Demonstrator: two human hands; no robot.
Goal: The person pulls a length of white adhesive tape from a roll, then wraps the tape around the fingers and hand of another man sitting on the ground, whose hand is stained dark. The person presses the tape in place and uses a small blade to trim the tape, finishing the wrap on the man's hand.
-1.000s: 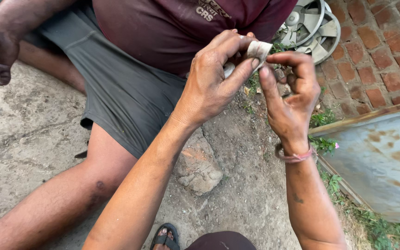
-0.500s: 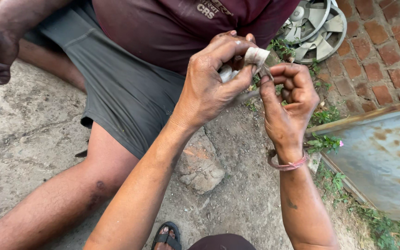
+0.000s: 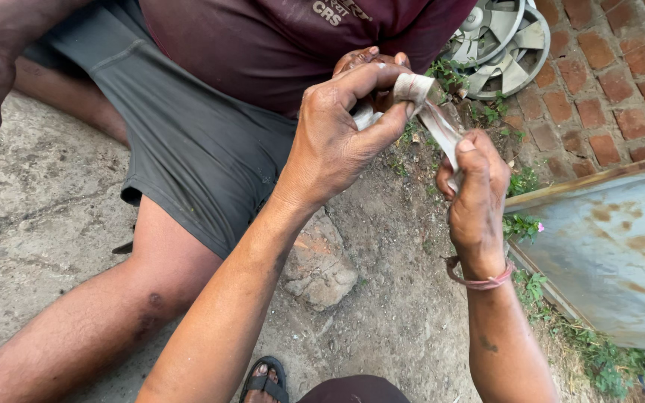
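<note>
My left hand (image 3: 337, 138) pinches a small roll of whitish tape (image 3: 412, 88) between thumb and forefinger, held up in front of a seated person's torso. A strip of the tape (image 3: 442, 130) runs down and to the right from the roll. My right hand (image 3: 475, 198) grips the free end of that strip, fingers curled around it, with a pink band on the wrist. Another person's fingers (image 3: 371, 58) show just behind the roll; whether they touch it is unclear.
A person in a maroon shirt (image 3: 263, 45) and grey shorts (image 3: 173, 142) sits close ahead, one bare leg (image 3: 98, 313) stretched left. A stone (image 3: 322, 265) lies on the dirt. Hubcaps (image 3: 498, 37) lean on a brick wall (image 3: 606, 82); a rusty metal sheet (image 3: 606, 246) stands right.
My right hand has pulled away from the roll, down and to the right, drawing out a strip of tape. My left hand stays on the roll.
</note>
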